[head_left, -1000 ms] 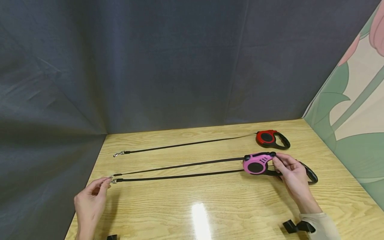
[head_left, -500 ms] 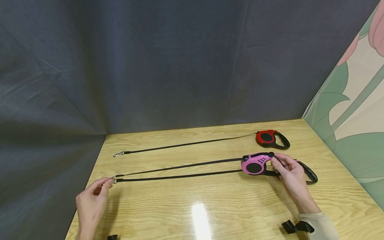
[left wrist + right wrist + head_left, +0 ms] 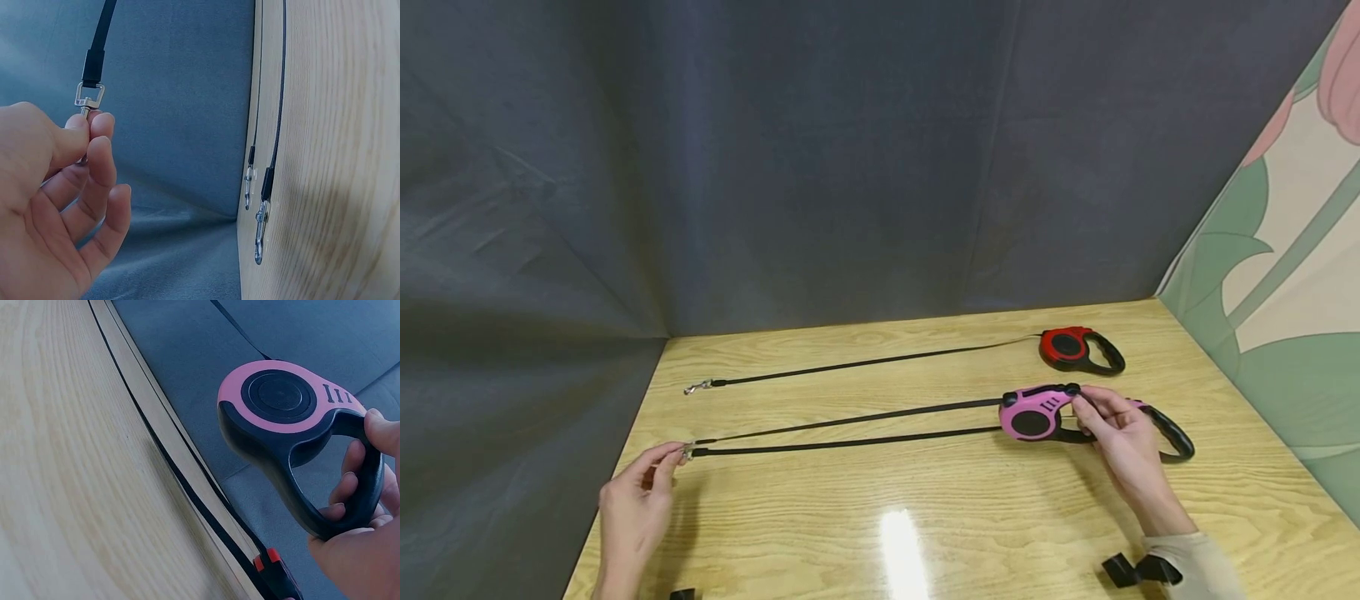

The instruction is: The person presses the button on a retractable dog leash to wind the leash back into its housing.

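The gap is closing: at eight o'clock in the head view the left hand [image 3: 636, 504] pinches a metal clip [image 3: 91, 103], while at four o'clock the right hand [image 3: 1127, 437] wraps the black handle [image 3: 369, 490] of the raised pink leash [image 3: 1030, 423]. The black strap [image 3: 887, 413] spans less now, seemingly reeling in, though the right hand's exact action is hard to see.
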Demonstrator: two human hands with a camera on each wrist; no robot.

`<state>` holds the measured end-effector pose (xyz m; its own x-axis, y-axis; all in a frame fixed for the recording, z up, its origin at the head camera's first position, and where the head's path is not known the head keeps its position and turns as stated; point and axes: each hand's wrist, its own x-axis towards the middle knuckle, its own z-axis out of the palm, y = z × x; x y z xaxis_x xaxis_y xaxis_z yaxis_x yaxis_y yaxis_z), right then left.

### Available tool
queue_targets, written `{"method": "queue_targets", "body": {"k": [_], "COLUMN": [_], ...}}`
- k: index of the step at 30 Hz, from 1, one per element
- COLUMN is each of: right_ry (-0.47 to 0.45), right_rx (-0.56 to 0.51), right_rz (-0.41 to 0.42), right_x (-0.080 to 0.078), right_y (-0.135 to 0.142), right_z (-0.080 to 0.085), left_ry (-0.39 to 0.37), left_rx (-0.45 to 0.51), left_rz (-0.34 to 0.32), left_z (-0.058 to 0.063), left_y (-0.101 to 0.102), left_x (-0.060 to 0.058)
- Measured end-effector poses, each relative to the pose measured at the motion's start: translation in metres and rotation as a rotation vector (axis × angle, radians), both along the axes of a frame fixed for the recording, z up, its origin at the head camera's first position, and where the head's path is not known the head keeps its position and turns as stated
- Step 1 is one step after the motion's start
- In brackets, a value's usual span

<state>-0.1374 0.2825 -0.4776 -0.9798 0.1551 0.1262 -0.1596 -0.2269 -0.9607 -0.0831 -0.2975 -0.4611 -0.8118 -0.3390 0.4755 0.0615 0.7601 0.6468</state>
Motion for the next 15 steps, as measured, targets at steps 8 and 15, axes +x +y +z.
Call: {"method": "queue_targets", "body": {"k": [8,15], "right_ry": [0.006,0.025], "right_rx": [0.008,-0.012], "right_rz": [-0.005,-0.001], "right_x": [0.0009,0.0002], "right_y": [-0.0013,-0.0021], "right_z": [0.0001,-0.0008], "left_ry": [-0.009,-0.053], "left_rx": [-0.014,-0.007], "left_rz": [-0.019,0.003], "left_z": [0.001,0.0009], "left_y": [0.0022,0.0037], "left_x": [0.0008,0.0017]}}
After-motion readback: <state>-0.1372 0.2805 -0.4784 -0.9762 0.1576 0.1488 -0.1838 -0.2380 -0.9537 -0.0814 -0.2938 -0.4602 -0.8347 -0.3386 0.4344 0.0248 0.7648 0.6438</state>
